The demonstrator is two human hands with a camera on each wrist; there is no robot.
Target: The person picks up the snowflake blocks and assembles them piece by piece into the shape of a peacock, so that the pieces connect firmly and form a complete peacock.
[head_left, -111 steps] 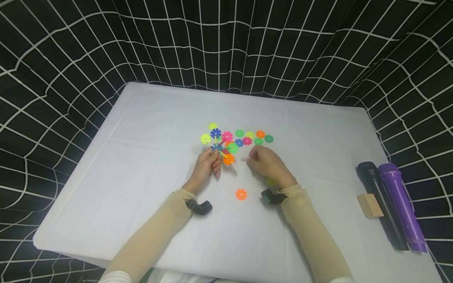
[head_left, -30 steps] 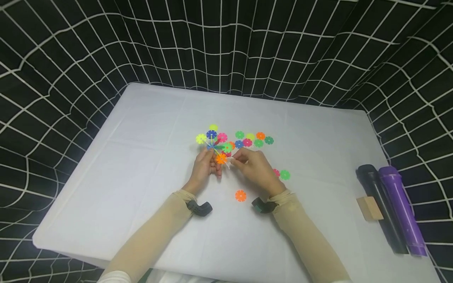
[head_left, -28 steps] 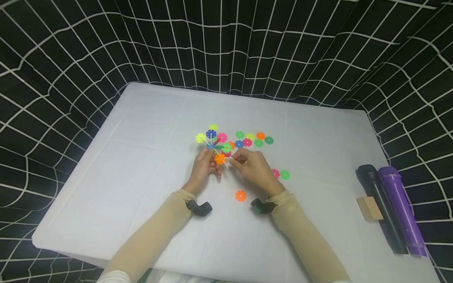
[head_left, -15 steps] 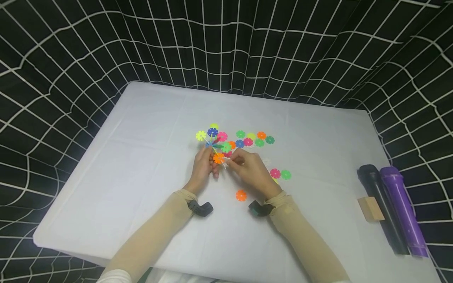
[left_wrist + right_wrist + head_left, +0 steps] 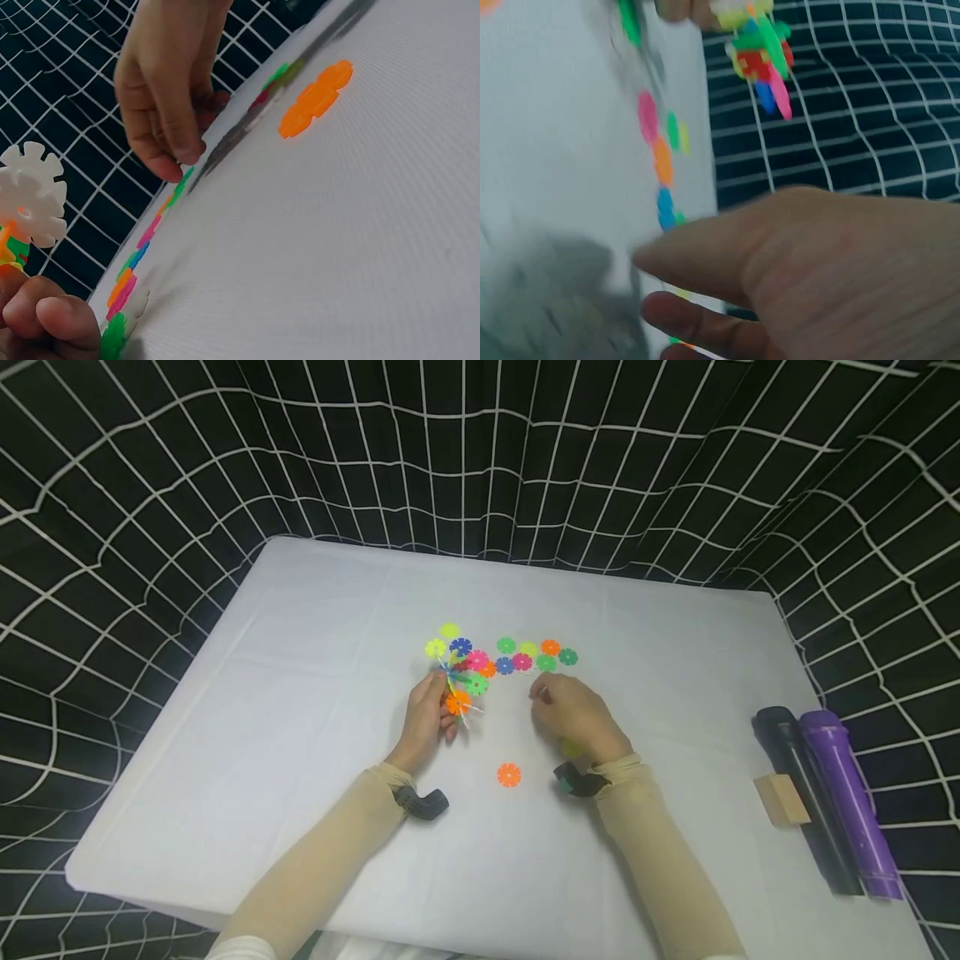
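Observation:
My left hand (image 5: 423,718) grips a joined cluster of notched plastic discs by its blue centre piece (image 5: 453,673). An orange disc (image 5: 459,702), a green disc (image 5: 476,684) and a yellow disc (image 5: 435,647) stick out from that cluster. White discs (image 5: 31,196) stand on its near end in the left wrist view. To the right, my right hand (image 5: 576,714) hovers low over the table, fingers loosely bent. Thumb and forefinger are apart in the right wrist view, with nothing seen between them. A yellow disc (image 5: 572,748) is partly hidden under this hand.
Loose discs lie in a row behind the hands, among them an orange one (image 5: 551,647) and a blue one (image 5: 505,666). A single orange disc (image 5: 508,775) lies nearer. At right are a wooden block (image 5: 782,800), a black tube (image 5: 810,802) and a purple tube (image 5: 851,802).
My right hand has let go of a white disc at the cluster and moved right. The white disc stays on the cluster, which has turned slightly. Loose pink and green discs are now covered by that hand.

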